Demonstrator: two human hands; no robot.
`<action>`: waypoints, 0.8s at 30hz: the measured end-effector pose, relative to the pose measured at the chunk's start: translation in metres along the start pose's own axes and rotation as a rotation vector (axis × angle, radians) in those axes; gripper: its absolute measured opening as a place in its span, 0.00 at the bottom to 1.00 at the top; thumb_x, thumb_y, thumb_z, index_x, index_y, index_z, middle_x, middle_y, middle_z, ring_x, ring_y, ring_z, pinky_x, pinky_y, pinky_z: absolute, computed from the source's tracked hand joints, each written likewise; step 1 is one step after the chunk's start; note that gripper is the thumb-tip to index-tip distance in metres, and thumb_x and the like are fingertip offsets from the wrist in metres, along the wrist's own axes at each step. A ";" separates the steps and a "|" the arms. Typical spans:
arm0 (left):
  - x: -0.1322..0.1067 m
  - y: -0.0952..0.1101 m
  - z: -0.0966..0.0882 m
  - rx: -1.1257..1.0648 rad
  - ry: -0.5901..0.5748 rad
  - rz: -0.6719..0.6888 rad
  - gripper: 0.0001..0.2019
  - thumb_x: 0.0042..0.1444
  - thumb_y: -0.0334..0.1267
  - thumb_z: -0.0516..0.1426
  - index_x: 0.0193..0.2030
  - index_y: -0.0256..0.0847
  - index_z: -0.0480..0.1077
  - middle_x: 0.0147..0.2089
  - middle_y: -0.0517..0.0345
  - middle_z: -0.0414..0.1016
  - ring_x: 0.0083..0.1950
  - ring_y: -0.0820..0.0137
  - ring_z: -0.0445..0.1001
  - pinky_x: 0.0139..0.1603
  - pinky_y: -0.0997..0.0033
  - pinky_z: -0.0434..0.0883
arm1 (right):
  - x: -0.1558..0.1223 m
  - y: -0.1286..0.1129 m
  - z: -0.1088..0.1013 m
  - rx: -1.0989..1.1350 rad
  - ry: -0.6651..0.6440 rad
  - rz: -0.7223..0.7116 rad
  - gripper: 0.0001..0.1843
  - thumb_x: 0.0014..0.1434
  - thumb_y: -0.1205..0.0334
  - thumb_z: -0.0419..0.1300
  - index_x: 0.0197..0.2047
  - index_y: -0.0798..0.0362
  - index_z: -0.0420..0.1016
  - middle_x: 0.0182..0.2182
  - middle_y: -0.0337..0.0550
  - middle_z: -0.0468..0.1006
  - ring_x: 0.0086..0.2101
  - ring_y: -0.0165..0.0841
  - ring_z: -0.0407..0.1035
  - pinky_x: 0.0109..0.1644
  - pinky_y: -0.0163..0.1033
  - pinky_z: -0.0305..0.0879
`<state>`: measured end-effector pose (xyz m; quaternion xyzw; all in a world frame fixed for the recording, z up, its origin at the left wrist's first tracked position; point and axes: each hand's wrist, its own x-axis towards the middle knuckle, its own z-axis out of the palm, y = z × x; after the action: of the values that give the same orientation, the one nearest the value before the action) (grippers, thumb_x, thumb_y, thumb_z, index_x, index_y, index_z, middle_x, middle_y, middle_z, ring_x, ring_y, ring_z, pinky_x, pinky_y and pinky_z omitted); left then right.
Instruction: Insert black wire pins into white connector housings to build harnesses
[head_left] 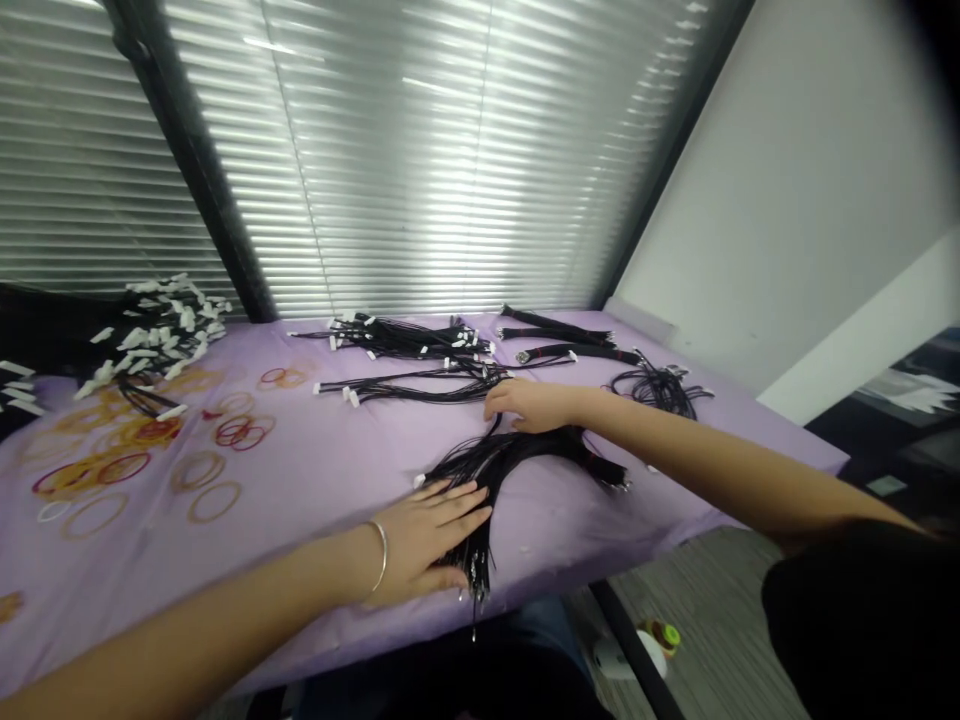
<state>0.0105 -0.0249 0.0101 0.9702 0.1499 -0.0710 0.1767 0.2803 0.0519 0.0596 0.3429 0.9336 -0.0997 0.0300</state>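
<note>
My left hand [431, 540], with a bracelet at the wrist, lies with its fingers stretched over the loose end of a bundle of thin black cables [517, 450]. This bundle curves to the right near the table's front edge, and its far end shows small metal tips. Just behind it, my right hand [536, 403] has its fingers bent down and together around a black cable [495, 426]; the fingertips are partly hidden. Beside the right hand, several loose black cables [412, 387] with white connectors lie across the table.
Behind lie a pile of black cables [405, 336] and tied cable bundles [577, 353]. Coiled cables [660, 390] are beyond my right forearm. Rubber bands [150, 430] are scattered at left, near a big heap of white-ended cables [157, 330]. A purple cloth [315, 480] covers the table.
</note>
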 end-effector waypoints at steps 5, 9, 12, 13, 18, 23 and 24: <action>0.001 0.000 -0.001 -0.035 0.006 -0.004 0.35 0.64 0.53 0.49 0.71 0.33 0.50 0.73 0.40 0.43 0.74 0.52 0.42 0.71 0.43 0.45 | 0.023 0.015 0.009 -0.133 -0.122 -0.045 0.08 0.49 0.72 0.64 0.36 0.58 0.75 0.36 0.44 0.76 0.41 0.35 0.69 0.52 0.47 0.63; 0.001 0.003 -0.004 -0.058 0.006 -0.004 0.35 0.64 0.51 0.50 0.71 0.32 0.51 0.73 0.39 0.44 0.74 0.52 0.42 0.71 0.43 0.45 | 0.024 0.006 0.016 -0.192 -0.050 -0.041 0.06 0.58 0.65 0.62 0.32 0.58 0.71 0.34 0.40 0.74 0.39 0.31 0.69 0.50 0.45 0.65; 0.000 0.003 -0.005 -0.063 0.000 -0.006 0.34 0.64 0.51 0.50 0.71 0.31 0.51 0.73 0.38 0.43 0.74 0.52 0.42 0.71 0.42 0.45 | 0.023 0.001 0.006 -0.208 0.037 -0.020 0.03 0.56 0.70 0.62 0.31 0.58 0.71 0.35 0.41 0.74 0.38 0.29 0.68 0.47 0.40 0.64; 0.000 0.002 -0.004 -0.067 0.009 0.000 0.34 0.64 0.51 0.50 0.71 0.31 0.51 0.73 0.38 0.43 0.74 0.51 0.43 0.71 0.42 0.46 | 0.023 0.001 -0.001 -0.208 0.054 -0.005 0.04 0.54 0.72 0.62 0.30 0.58 0.71 0.32 0.40 0.74 0.34 0.28 0.67 0.42 0.37 0.63; 0.000 -0.009 0.004 -0.074 0.051 0.041 0.36 0.62 0.52 0.51 0.70 0.28 0.52 0.72 0.35 0.44 0.73 0.49 0.45 0.71 0.45 0.51 | 0.006 0.018 -0.064 -0.429 0.182 0.267 0.03 0.58 0.66 0.58 0.38 0.52 0.70 0.23 0.38 0.71 0.22 0.28 0.57 0.30 0.37 0.51; 0.001 -0.014 0.006 -0.009 0.043 0.004 0.36 0.62 0.53 0.50 0.71 0.32 0.51 0.72 0.39 0.44 0.73 0.51 0.47 0.70 0.47 0.53 | -0.071 0.056 -0.125 -0.638 0.216 0.379 0.08 0.63 0.57 0.54 0.38 0.53 0.68 0.37 0.47 0.72 0.36 0.33 0.61 0.43 0.42 0.52; 0.001 -0.014 0.006 -0.001 0.045 0.004 0.36 0.62 0.52 0.50 0.71 0.32 0.51 0.72 0.39 0.44 0.73 0.51 0.47 0.70 0.46 0.54 | -0.093 0.064 -0.131 -0.670 0.198 0.405 0.08 0.64 0.57 0.54 0.36 0.52 0.68 0.37 0.46 0.72 0.37 0.33 0.60 0.46 0.43 0.52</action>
<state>0.0068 -0.0142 -0.0006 0.9718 0.1519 -0.0489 0.1738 0.3946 0.0678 0.1885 0.4991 0.8264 0.2515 0.0688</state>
